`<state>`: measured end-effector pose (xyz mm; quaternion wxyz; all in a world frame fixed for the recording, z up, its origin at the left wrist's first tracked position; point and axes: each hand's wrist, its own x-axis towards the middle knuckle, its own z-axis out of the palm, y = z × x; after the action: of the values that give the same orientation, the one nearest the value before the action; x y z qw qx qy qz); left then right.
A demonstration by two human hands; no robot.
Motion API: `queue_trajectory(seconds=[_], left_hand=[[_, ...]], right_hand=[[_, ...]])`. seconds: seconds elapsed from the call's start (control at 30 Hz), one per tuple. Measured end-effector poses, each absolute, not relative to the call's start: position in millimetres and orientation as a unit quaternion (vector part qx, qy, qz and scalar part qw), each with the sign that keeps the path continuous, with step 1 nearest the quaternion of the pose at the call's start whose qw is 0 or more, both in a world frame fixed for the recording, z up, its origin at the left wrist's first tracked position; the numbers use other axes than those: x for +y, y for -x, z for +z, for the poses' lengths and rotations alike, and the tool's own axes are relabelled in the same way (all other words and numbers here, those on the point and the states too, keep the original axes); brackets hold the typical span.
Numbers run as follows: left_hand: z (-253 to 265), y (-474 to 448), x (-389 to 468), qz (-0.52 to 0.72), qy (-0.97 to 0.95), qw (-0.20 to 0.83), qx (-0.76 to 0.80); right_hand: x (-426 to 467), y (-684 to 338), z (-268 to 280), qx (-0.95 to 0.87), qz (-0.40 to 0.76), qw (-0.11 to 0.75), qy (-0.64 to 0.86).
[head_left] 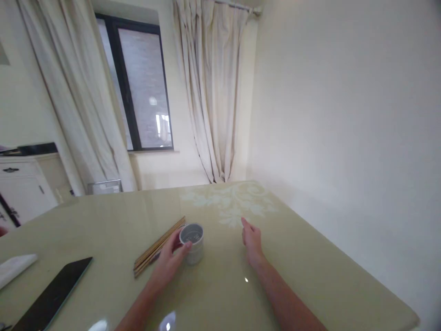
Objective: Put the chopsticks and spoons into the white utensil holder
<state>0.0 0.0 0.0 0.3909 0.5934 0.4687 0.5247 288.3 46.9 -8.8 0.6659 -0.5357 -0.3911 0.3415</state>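
My left hand (171,257) is closed around the side of a small grey cup (195,254), its thumb at the near rim. The cup stands upright on the table, and a pattern of small holes shows in its bottom. Just left of the cup lies a bundle of thin wooden chopsticks (151,253), slanting away from me and partly covered by my left hand. To the right of the cup, my right hand (252,241) hovers over or rests on the table. It holds nothing that I can see; its index finger is stretched forward and the other fingers are partly hidden.
The glossy pale green table (220,299) has a white leaf pattern at its far side. A black tablet-like slab (55,294) and a white object (17,267) lie at the left. A wall (344,138) runs along the table's right edge; a curtain (217,92) hangs behind.
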Motion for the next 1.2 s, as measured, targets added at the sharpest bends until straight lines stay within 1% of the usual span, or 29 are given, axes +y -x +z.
queue_trajectory(seconds=[0.1,0.17,0.27,0.37,0.43,0.5,0.53,0.57,0.63,0.67,0.7,0.77,0.83,1.03,1.2], left_hand=[[7,-23,-16,0.473,-0.615,0.495,0.391],[10,-38,-26,0.444,-0.631,0.532,0.349],[8,-50,-36,0.417,-0.66,0.534,0.324],[5,-45,-29,0.427,-0.674,0.508,0.325],[6,-28,-16,0.457,-0.664,0.463,0.368],[9,-2,-1,0.484,-0.636,0.366,0.477],[10,14,5,0.473,-0.622,0.302,0.546],[11,30,9,0.446,-0.61,0.222,0.616],[9,60,13,0.347,-0.604,0.051,0.716],[8,72,13,0.283,-0.601,-0.004,0.748],[5,81,11,0.228,-0.59,-0.027,0.774],[2,91,7,0.152,-0.581,-0.041,0.798],[1,92,5,0.121,-0.583,-0.035,0.803],[4,87,6,0.102,-0.59,-0.011,0.801],[6,87,3,0.091,-0.593,-0.039,0.799]], right_hand=[[45,-284,-7,-0.394,0.339,0.663,0.538],[44,-282,-6,-0.399,0.336,0.662,0.538],[43,-280,-5,-0.407,0.332,0.66,0.536],[41,-281,-5,-0.413,0.332,0.657,0.536],[40,-281,-4,-0.415,0.333,0.654,0.537],[39,-282,-4,-0.417,0.333,0.653,0.538],[39,-282,-3,-0.419,0.332,0.652,0.538],[38,-282,-3,-0.42,0.331,0.652,0.538],[38,-281,-2,-0.422,0.327,0.653,0.537],[38,-280,-2,-0.423,0.326,0.653,0.537],[38,-279,-1,-0.424,0.325,0.653,0.537],[38,-278,0,-0.425,0.323,0.653,0.538],[37,-278,0,-0.425,0.322,0.652,0.538],[35,-280,0,-0.42,0.326,0.651,0.542],[35,-279,0,-0.418,0.326,0.651,0.543]])
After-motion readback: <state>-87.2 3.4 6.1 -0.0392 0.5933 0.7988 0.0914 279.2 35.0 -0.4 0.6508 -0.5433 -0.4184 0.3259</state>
